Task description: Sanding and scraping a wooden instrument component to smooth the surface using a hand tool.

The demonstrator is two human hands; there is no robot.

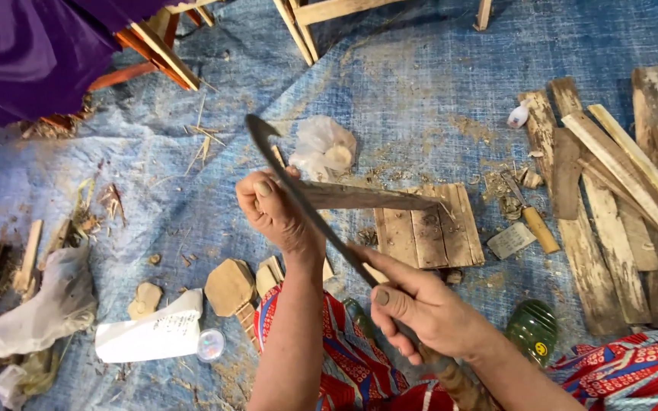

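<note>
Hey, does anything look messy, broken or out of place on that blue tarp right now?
Yes. Sawdust and wood shavings lie scattered across the blue tarp, and the weathered planks at right sit in a loose, crooked heap. The left hand holds a wood strip against the long curved blade gripped by the right hand.

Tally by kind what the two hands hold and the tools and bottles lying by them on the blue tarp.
Long curved blade, in the right hand: 1
Pointed wood strip, in the left hand: 1
Wooden-handled small tool: 1
Green bottle: 1
Small white bottle: 1
Total: 5
</note>
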